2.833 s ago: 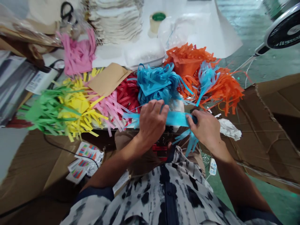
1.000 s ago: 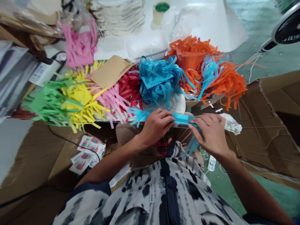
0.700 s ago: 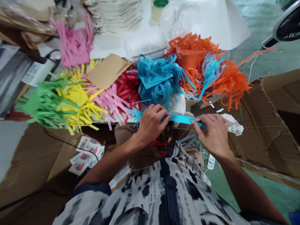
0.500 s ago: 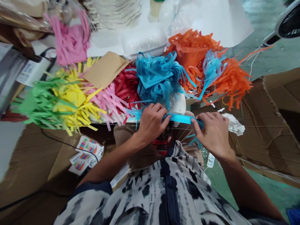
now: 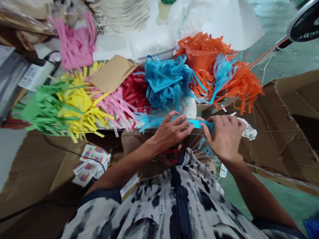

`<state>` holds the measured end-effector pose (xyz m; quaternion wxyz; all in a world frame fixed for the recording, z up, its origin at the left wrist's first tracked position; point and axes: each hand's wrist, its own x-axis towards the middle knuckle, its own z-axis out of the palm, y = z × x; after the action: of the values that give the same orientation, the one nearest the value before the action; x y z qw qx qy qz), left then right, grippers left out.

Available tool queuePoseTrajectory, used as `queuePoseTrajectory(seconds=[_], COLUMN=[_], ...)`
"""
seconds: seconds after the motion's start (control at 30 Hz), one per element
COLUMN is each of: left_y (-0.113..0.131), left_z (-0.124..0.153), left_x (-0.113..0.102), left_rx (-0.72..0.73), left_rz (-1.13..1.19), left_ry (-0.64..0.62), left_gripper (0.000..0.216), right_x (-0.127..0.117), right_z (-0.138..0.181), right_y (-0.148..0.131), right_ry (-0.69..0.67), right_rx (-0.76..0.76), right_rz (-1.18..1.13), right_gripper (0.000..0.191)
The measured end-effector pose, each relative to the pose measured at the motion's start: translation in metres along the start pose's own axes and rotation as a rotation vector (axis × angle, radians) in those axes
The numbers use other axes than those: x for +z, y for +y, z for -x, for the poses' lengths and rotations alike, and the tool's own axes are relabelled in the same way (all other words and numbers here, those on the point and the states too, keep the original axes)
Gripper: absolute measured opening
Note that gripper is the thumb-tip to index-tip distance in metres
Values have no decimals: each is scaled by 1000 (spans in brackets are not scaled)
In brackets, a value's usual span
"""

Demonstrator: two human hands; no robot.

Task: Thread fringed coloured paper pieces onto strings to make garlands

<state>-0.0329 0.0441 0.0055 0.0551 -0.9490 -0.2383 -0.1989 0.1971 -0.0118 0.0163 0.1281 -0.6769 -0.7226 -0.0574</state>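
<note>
A blue fringed tissue-paper tassel (image 5: 152, 120) stretches level along the table's front edge, its cut strips spreading out at the left and more hanging below at the right. My left hand (image 5: 173, 129) is closed over its middle part, with the fingers lying across the paper. At the right end, my right hand (image 5: 225, 134) pinches the tassel between thumb and fingers. A short flat blue stretch shows between the two hands. Just behind them lies a pile of blue fringed paper (image 5: 166, 81). What is under my left palm is hidden.
Green (image 5: 47, 106), yellow (image 5: 77, 103), pink (image 5: 112, 106), red (image 5: 136, 88) and orange fringed paper (image 5: 209, 53) lies along the table. Brown paper (image 5: 113, 73) and a clear plastic tray (image 5: 152, 46) sit behind. A fan (image 5: 304, 23) stands at right, above cardboard (image 5: 286, 126).
My left hand has slid right along the blue tassel, nearer to my right hand, uncovering more strips at the left. My right hand keeps its pinch at nearly the same place.
</note>
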Motion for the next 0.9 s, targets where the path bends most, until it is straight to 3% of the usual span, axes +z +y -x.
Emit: queuePoseTrajectory(seconds=[0.17, 0.27, 0.37, 0.57, 0.7, 0.8, 0.9], left_y=[0, 1, 1, 1, 5, -2, -20], left_z=[2, 2, 4, 8, 6, 16, 37], left_x=[4, 3, 1, -1, -2, -7, -16], left_rx=[-62, -56, -45, -60, -81, -62, -96], left_rz=[56, 38, 6, 26, 67, 69, 74], left_ry=[-68, -69, -58, -71, -111, -117, -61], left_gripper=[34, 35, 34, 37, 37, 37, 35], right_x=[1, 2, 1, -9, -6, 1, 3], right_z=[12, 20, 28, 35, 31, 28, 29], right_y=[1, 1, 12, 26, 3, -2, 4], right_ry=[109, 45, 27, 294, 141, 48, 46], right_rx=[-116, -255, -279, -236, -324, -297, -278], right_rz=[-70, -66, -42, -34, -25, -44, -69], right_gripper=[28, 32, 33, 16, 36, 39, 38])
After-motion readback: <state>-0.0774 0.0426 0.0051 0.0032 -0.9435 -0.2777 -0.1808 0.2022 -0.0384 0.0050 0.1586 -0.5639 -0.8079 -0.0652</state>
